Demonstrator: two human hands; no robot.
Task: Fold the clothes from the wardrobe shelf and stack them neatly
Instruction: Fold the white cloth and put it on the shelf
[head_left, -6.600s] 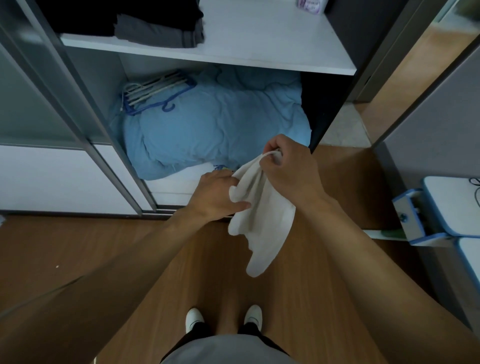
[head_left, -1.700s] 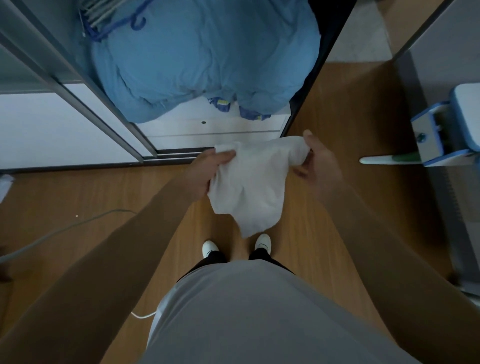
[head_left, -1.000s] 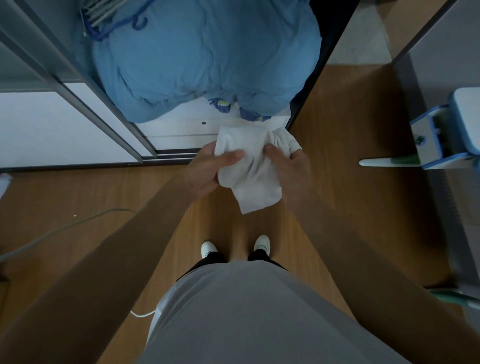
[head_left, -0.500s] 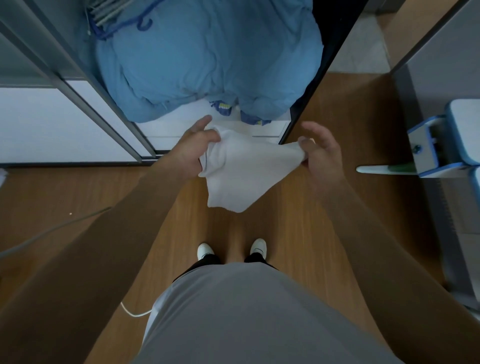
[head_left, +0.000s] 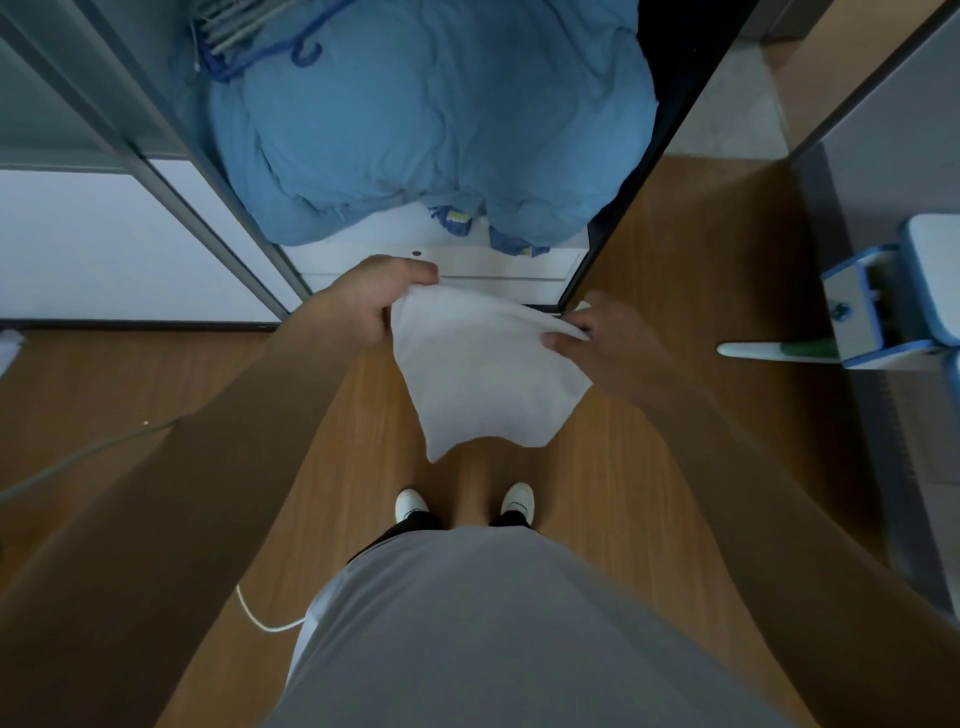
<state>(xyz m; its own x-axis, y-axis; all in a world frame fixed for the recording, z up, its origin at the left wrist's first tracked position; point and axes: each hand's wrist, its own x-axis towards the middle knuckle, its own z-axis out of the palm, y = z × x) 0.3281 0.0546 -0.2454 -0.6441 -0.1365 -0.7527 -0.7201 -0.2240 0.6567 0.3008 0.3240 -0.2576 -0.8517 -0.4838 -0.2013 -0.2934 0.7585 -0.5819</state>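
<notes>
Wardrobe at frame top held blue bedding, hangers upper left. Left hand gripped white cloth at its left corner; right hand pinched right edge. Cloth hung mid-frame between them.

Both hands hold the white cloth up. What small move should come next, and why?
Probably bring the right hand across to the left hand, folding the white cloth in half: each hand holds a top corner and the rest hangs loose.

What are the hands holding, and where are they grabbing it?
A white cloth. The left hand grips its top left corner; the right hand pinches its top right edge.
</notes>
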